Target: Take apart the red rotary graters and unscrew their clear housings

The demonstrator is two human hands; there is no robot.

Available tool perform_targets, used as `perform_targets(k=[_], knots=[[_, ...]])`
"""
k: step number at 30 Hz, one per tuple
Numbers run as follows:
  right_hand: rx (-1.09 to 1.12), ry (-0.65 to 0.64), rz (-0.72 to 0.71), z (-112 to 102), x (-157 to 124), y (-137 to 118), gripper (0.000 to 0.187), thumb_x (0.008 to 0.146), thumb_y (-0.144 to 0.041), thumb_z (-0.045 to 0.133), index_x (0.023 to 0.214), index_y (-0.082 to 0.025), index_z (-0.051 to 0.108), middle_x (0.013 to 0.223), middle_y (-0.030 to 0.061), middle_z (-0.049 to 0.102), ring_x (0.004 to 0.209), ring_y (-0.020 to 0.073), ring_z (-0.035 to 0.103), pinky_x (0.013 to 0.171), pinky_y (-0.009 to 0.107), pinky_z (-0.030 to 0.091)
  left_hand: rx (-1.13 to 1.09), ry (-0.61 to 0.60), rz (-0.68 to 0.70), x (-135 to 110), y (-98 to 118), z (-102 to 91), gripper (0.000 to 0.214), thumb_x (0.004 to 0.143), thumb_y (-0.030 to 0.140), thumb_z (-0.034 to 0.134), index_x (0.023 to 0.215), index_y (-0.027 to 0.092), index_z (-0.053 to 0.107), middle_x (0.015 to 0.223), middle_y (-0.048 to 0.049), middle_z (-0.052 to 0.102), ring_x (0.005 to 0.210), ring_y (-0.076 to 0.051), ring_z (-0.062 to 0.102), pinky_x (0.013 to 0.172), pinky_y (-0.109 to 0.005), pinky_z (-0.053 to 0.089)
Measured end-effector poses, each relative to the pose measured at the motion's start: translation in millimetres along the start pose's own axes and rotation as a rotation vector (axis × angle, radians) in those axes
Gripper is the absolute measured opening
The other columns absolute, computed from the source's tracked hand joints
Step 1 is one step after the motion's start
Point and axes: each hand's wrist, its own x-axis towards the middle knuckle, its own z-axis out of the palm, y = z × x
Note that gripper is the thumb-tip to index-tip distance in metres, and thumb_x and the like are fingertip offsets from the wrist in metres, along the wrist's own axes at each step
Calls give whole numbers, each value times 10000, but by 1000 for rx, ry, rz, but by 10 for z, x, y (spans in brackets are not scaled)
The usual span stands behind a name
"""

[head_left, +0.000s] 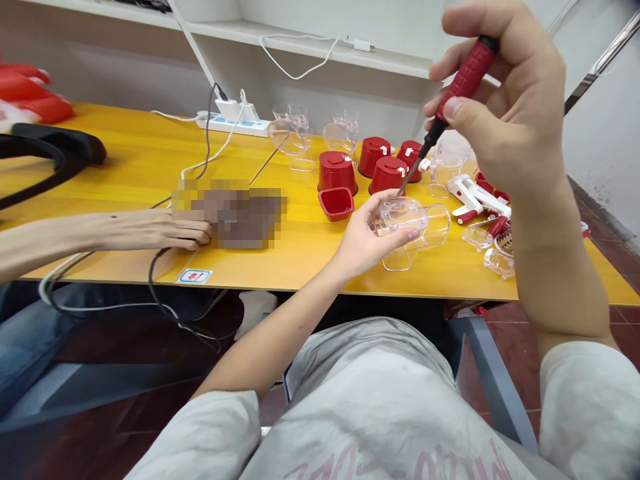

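My left hand (367, 233) grips a clear plastic housing (434, 228) near the table's front edge, its thumb lying across the side. Raised above it at the right, my right hand (520, 100) is closed round the red and black handle of a screwdriver (469, 75). The screwdriver's thin shaft slants down to the left, and its tip is at the rim of the housing; whether it touches a screw is too small to tell. Just left of the housing lies a small red bin-shaped cup (337, 203), beside several upturned red cups (338, 172).
Clear housings (295, 130) stand at the back. White and red handle parts (480, 200) and small clear pieces (499, 263) lie at the right. A co-worker's hand (185, 230) rests by a blurred-out object at left, near cables and a power strip (235, 123).
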Motion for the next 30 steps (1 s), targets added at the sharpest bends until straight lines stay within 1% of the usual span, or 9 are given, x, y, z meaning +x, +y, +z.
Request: perform_targets(k=[3,5,10,13,17,20,23,26,30], knots=[[83,-51,-57,111,-4,121,511,949,-155,725,1399,-395,753,1357,6,775,1343,257,767,1164,442,753,-9,-5,-10,2,-6,4,951,731,647,1133,1495,256,723,1553,-153,806,1441,-384,795,1268,-563,642],[111,-43,-97,163,4,243,524,944,-180,770,1414,-412,775,1332,-7,774,1310,251,769,1148,444,758,-17,-7,-11,0,-10,7,958,734,643,1134,1508,256,722,1569,-156,801,1464,-390,786,1285,-569,631],[99,-35,-79,187,50,383,590,897,-160,825,1380,-498,816,1237,-23,797,1210,257,783,1015,433,771,-25,1,-3,-3,-37,12,973,740,627,1136,1539,261,718,1566,-158,806,1465,-395,788,1289,-574,631],[67,-35,-75,173,44,368,568,905,-246,881,1394,-526,805,1235,-21,807,1216,280,781,926,437,762,-31,4,10,4,-51,14,978,729,631,1139,1532,261,721,1615,-159,780,1495,-400,771,1306,-578,622],[34,-11,-80,195,1,317,498,993,-387,880,1472,-445,759,1289,21,794,1226,270,767,885,408,741,-29,-2,8,4,-51,18,966,744,632,1132,1529,250,715,1591,-165,789,1475,-399,778,1292,-582,631],[10,-16,-104,220,1,276,491,993,-305,848,1464,-417,763,1333,17,795,1210,261,770,873,402,735,-33,-2,-2,-5,-50,24,979,748,619,1134,1544,242,705,1601,-174,783,1474,-401,779,1281,-583,643],[-17,-8,-97,226,33,290,544,944,-227,821,1449,-425,778,1270,2,797,1183,246,777,877,391,732,-39,6,1,-12,-58,29,985,749,588,1141,1558,243,699,1608,-178,783,1462,-401,790,1258,-582,664],[-14,5,-66,215,52,369,568,927,-263,826,1465,-436,771,1211,12,789,1180,245,778,884,371,733,-31,2,10,-13,-63,36,969,761,574,1137,1559,241,701,1625,-181,772,1500,-409,768,1266,-586,662],[10,43,-85,201,24,482,579,928,-279,831,1486,-424,777,1193,22,780,1183,246,778,900,366,727,-40,3,16,-11,-49,46,963,759,575,1135,1548,233,702,1625,-187,768,1523,-413,750,1264,-591,666]])
